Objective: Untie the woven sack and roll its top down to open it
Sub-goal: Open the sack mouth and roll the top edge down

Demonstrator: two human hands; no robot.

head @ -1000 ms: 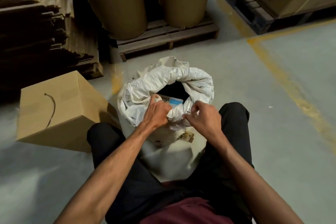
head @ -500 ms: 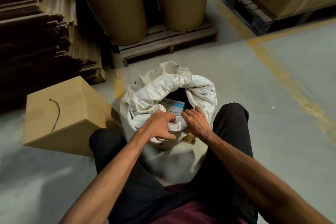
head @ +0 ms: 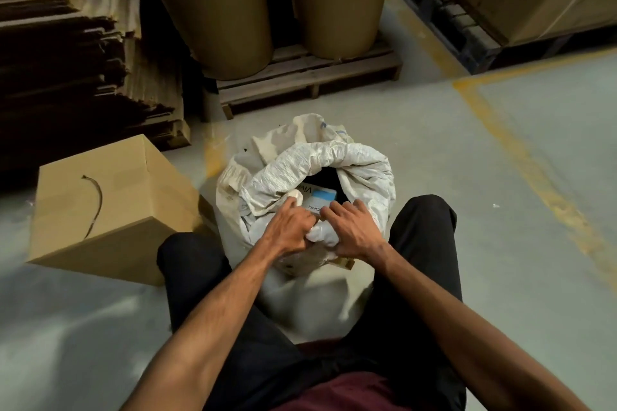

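Both hands grip the near rim of the open sack.

The left hand (head: 289, 229) and right hand (head: 354, 231) have closed together, fingers curled over the rolled edge of the woven sack (head: 320, 160) between the knees; just beyond the fingertips a blue-and-white box (head: 319, 198) shows more fully than before.

Sack (head: 320, 160): white woven plastic, crinkled, matt. Box (head: 100, 203): smooth cardboard. Pallet (head: 310, 77): rough wood.

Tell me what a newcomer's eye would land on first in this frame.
The white woven sack at centre, standing on the floor between the person's knees, its top rolled into a thick collar. Both hands, left hand and right hand, grip its near rim. A blue-and-white box shows inside; a cardboard carton sits left.
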